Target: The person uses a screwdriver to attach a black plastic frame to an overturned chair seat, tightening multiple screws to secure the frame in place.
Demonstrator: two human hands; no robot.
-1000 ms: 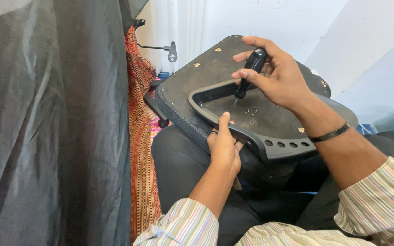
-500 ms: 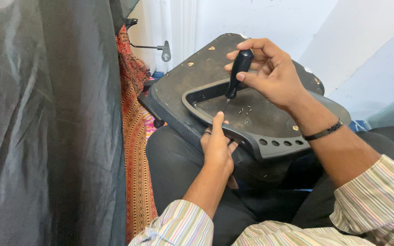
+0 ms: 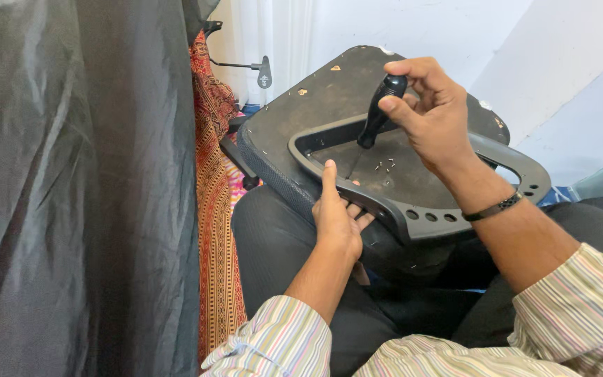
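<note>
The chair seat point(image 3: 329, 105) lies upside down on the lap of the person, with its dark, flat underside turned up and tilted toward the camera. This underside is dusty and scuffed, with a few small pale chips near the far edge, and its front rim is covered with a black woven fabric. On top of it sits a black plastic bracket point(image 3: 455, 209), bent in a wide loop, with a row of small round holes along its near end. Some tiny screws or staples point(image 3: 387, 165) lie loose on the flat surface inside the loop. The right hand point(image 3: 434, 115) is closed around the black handle of a screwdriver point(image 3: 378, 115); the fingers wrap the handle from above, and the tool stands almost upright with its tip down inside the bracket loop, touching the seat. A dark band is on the right wrist. The left hand point(image 3: 336, 213) rests on the near edge of the seat, with the thumb pointing up against the bracket and the fingers spread flat, half open, pressing there without gripping anything. Both sleeves are striped. At the left hangs a grey cloth point(image 3: 71, 188), and just beside it a red patterned fabric point(image 3: 211, 209). Behind the seat is a white wall point(image 3: 385, 28).
</note>
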